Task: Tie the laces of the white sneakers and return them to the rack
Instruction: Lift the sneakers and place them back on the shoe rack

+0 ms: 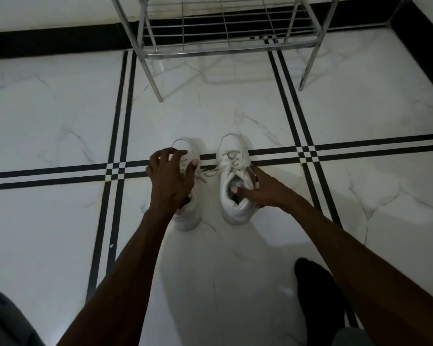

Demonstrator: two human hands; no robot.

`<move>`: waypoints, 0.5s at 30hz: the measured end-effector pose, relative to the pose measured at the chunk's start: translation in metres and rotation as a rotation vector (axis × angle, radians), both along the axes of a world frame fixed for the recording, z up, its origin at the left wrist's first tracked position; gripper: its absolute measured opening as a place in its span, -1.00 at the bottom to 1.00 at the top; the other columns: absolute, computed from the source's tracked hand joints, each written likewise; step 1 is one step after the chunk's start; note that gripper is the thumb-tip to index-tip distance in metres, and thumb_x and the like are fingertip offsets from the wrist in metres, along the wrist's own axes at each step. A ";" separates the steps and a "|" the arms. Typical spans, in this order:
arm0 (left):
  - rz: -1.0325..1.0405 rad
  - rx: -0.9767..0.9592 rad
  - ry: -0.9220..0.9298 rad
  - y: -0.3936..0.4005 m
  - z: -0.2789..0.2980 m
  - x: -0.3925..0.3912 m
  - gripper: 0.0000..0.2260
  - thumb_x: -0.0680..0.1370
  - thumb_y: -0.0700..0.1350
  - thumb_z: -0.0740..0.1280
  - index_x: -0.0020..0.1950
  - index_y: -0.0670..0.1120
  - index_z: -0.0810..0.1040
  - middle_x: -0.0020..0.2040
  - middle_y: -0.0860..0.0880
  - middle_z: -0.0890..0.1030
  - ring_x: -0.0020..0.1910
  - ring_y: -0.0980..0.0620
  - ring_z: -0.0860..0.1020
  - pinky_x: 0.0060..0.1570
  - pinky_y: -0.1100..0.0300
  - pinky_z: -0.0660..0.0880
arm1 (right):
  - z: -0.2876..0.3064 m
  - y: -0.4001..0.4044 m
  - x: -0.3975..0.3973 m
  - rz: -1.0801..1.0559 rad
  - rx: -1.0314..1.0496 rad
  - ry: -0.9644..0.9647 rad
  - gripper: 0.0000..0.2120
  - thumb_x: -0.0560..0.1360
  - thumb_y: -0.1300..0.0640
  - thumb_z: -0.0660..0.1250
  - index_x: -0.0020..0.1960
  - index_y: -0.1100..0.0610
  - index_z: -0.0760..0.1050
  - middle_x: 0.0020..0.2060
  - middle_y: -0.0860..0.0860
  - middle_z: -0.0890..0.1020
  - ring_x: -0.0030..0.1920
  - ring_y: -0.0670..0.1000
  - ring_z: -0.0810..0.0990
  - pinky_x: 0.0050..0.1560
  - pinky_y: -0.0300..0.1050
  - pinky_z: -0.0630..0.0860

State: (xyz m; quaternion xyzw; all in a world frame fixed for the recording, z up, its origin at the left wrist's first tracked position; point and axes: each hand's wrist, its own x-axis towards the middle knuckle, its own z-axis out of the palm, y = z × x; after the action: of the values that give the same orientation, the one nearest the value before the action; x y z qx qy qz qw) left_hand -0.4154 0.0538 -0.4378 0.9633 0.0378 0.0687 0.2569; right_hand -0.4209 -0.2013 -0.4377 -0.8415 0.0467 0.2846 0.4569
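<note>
Two white sneakers, side by side on the floor (60, 116), toes toward the rack (225, 46), well short of it. Left sneaker (185, 216) largely covered by the left hand (171, 176), fingers (160, 156) curled down over the lacing, thumb pressing near the loose lace ends; cannot tell whether a lace is actually pinched. Right sneaker (235, 168) gripped at its collar by the right hand (263, 188): thumb tucked inside the opening, remaining fingers closed on the outer side wall. Laces (210, 172) of both slack, stray ends trailing into the gap between the shoes.

Probably light, with soft padded uppers that give under a pinch and a firmer sole and heel counter. Best held at the collar or heel for carrying, as on the right. Laces thin, limp, likely a little slick, so best taken near the ends, pulled snug before looping.

Polished white marble-look tile, crossed by double black stripes, glossy enough to show reflections; shoes likely to skate if pushed rather than lifted. Metal rack of chromed tube with a wire-grid lowest shelf, standing against a wall with a black skirting band. Dim light. Dark shape, possibly a socked foot (318, 295), near the right forearm.
</note>
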 end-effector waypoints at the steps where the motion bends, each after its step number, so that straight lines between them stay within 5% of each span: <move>1: 0.048 -0.006 0.002 0.012 0.000 -0.002 -0.61 0.59 0.20 0.30 0.28 -0.01 0.60 0.31 -0.07 0.57 0.38 -0.20 0.39 0.28 -0.15 0.34 | 0.000 0.006 0.000 -0.014 -0.018 -0.033 -0.27 0.39 -0.18 0.49 0.46 -0.09 0.27 0.25 0.03 0.58 0.14 0.10 0.62 -0.06 0.15 0.69; 5: 0.177 -0.151 0.184 0.053 -0.006 -0.015 -0.39 0.52 0.48 0.13 0.21 0.03 0.59 0.17 -0.06 0.64 0.21 -0.15 0.56 0.21 -0.14 0.53 | 0.002 0.024 0.003 -0.058 -0.045 -0.089 -0.43 0.47 0.05 0.42 0.44 0.01 0.35 0.12 0.07 0.59 0.07 0.14 0.62 -0.07 0.14 0.68; 8: 0.180 -0.361 0.326 0.062 -0.011 -0.028 -0.37 0.44 0.50 0.25 0.24 0.06 0.57 0.14 0.01 0.62 0.11 -0.04 0.61 0.13 -0.15 0.60 | 0.002 0.036 0.003 -0.009 -0.123 -0.167 -0.57 0.48 0.02 0.41 0.31 0.07 0.45 0.07 0.10 0.65 0.02 0.11 0.62 -0.07 -0.04 0.59; 12: 0.121 -0.538 0.430 0.056 -0.015 -0.038 -0.35 0.36 0.26 0.49 0.37 0.03 0.48 0.16 0.00 0.59 0.08 -0.07 0.65 -0.08 -0.18 0.69 | 0.002 0.044 0.001 -0.035 -0.126 -0.201 -0.62 0.48 0.04 0.41 0.25 0.08 0.47 0.04 0.08 0.65 0.03 0.10 0.60 -0.14 -0.13 0.49; 15: 0.173 -0.548 0.382 0.052 -0.018 -0.041 -0.45 0.43 0.05 0.53 0.35 0.02 0.42 0.12 0.03 0.59 0.09 -0.06 0.64 -0.07 -0.15 0.69 | 0.003 0.047 -0.001 -0.039 -0.126 -0.221 -0.61 0.47 0.06 0.42 0.27 0.09 0.48 0.06 0.10 0.66 0.07 0.14 0.61 0.00 -0.05 0.53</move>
State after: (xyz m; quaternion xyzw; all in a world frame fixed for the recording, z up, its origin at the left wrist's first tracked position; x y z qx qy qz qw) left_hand -0.4560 0.1055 -0.4557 0.8472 0.1837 -0.1040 0.4876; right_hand -0.4220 -0.1540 -0.4351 -0.8937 0.0303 0.1776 0.4110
